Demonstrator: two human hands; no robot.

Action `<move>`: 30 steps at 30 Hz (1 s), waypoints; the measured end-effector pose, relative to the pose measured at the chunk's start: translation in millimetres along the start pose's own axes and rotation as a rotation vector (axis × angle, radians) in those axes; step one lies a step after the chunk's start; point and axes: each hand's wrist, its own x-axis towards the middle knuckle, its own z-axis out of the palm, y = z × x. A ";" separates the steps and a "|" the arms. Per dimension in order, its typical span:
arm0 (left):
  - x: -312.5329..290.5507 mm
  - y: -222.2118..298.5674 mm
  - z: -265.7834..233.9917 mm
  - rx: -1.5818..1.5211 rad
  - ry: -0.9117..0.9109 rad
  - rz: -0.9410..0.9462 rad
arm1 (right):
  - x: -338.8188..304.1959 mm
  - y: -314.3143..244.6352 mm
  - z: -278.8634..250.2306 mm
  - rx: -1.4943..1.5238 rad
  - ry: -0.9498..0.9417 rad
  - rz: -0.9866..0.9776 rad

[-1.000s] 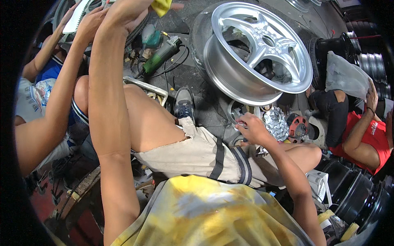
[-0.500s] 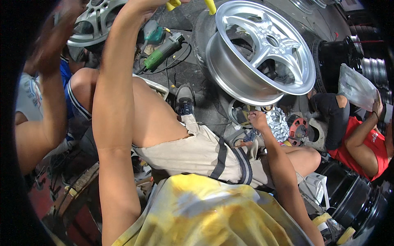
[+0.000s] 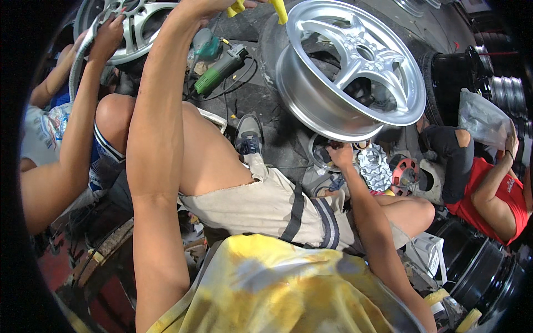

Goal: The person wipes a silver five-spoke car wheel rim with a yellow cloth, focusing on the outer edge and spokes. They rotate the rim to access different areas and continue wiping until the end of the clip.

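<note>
A silver five-spoke alloy wheel (image 3: 316, 102) leans tilted over a dark tire in front of me. At its lower edge, my right hand (image 3: 340, 155) has curled fingers against the rim, the fingertips partly hidden there. My left hand (image 3: 208, 6) reaches up to the top edge of the view, closed on a yellow cloth (image 3: 279, 11) that hangs in pieces beside the wheel. Most of its fingers are cut off by the picture's edge.
A green angle grinder (image 3: 221, 71) with a cord lies on the dark floor. At left, a co-worker's hand (image 3: 109, 36) holds a grey hose near another wheel (image 3: 136, 28). At right, a person in a red shirt (image 3: 497, 194) handles a plastic bag (image 3: 482, 119). Black wheels (image 3: 472, 255) stand stacked behind.
My right hand has risen slightly, from just below the rim to against its lower edge. The wheel has shifted a little left. The co-worker's hand at left now shows with a hose.
</note>
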 end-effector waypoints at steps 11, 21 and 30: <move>3.0 10.9 16.8 -0.029 -0.063 -0.006 | 5.7 10.9 -53.0 0.844 -0.296 0.472; -4.9 21.4 14.5 0.059 -0.084 -0.003 | 4.5 -5.6 -56.4 0.860 -0.409 0.500; 12.4 6.9 9.3 -0.329 -0.043 -0.189 | 0.0 -4.8 -54.4 0.552 -0.264 0.248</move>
